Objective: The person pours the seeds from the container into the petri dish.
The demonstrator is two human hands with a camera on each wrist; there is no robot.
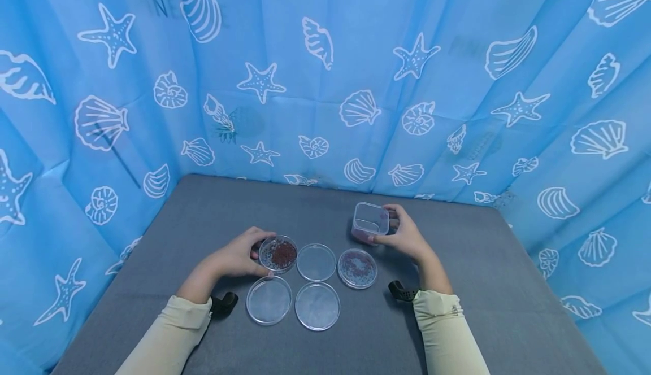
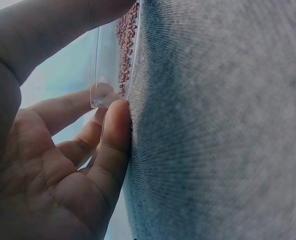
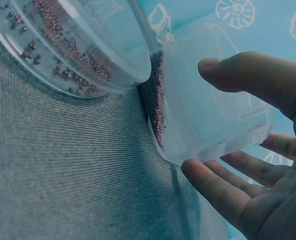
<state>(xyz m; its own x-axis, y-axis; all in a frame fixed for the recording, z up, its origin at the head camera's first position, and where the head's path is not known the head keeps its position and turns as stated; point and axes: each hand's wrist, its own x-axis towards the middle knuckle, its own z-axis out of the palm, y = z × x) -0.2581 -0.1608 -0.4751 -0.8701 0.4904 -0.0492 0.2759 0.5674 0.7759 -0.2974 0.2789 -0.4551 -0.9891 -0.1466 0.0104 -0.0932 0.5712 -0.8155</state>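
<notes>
Gripping a clear dish (image 1: pixel 267 251) of dark red grains left of lower center, a person's left hand (image 1: pixel 239 255) works a gray table (image 1: pixel 508 284); the right hand (image 1: pixel 406 240) holds a square tub (image 1: pixel 370 217) right of center. Four more round dishes (image 1: pixel 317 306) cluster between. Blue shell-print curtains (image 1: pixel 315 109) line the far and side edges; gray surface stretches widest toward lower right.

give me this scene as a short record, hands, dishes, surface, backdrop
left hand: holds round clear dish with reddish grains
right hand: holds square clear container, dark grains at the bottom
nearby: second grain dish; three clear round pieces, no grains visible
surface: grey table
backdrop: blue curtain, white sea-life prints
</notes>
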